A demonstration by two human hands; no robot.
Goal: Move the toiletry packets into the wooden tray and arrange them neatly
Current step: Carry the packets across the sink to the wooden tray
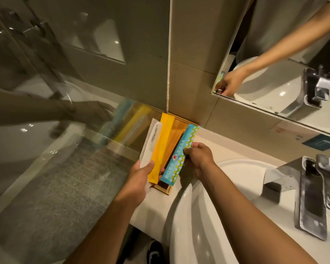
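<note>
Over the wooden tray (181,128) at the corner of the worktop (227,147), both hands hold toiletry packets.

Left hand (139,180): fingers closed on the near ends of the white packet (151,141) and the yellow packet (162,145), which lie side by side along the tray's left part. Right hand (198,159): fingers pinched on the right edge of the blue packet (181,155), held tilted above the tray's right part. Bare wood shows between the yellow and blue packets. Tray position: against the tiled wall, between the glass panel (65,168) and the white basin (217,216).
</note>
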